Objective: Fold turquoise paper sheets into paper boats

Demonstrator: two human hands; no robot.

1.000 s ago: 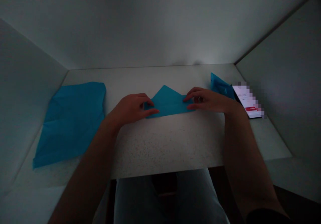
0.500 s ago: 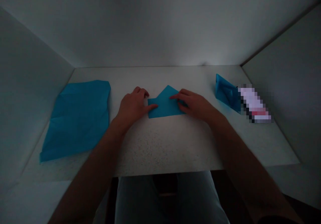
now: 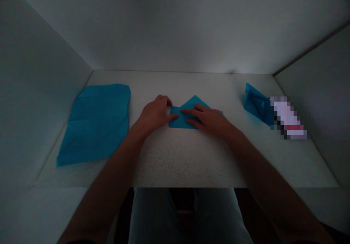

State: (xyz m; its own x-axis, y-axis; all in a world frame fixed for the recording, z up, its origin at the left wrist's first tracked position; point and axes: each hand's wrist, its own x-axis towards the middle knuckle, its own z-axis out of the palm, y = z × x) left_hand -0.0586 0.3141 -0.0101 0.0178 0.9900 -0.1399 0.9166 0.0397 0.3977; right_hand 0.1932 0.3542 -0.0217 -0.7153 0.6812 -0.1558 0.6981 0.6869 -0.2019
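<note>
A blue folded paper (image 3: 175,123) lies flat on the table, with a pointed flap at its top and a straight strip along its bottom. My left hand (image 3: 154,114) rests at the paper's left end, thumb on the strip, the other fingers bent and apart from the thumb. Across the middle of the paper lies my right hand (image 3: 209,119). Its index finger stretches left towards my left thumb, and its thumb lies lower on the strip. My right hand covers part of the paper's right side.
A larger creased blue sheet (image 3: 98,122) lies on the left of the white table (image 3: 175,164). At the right stands a folded blue paper piece (image 3: 257,103), beside a pixelated phone-like object (image 3: 290,118). Walls close in the back (image 3: 175,36) and both sides.
My right hand has slid left along the folded paper, baring its right end. My left thumb stays on the left end. The whole view has shifted slightly.
</note>
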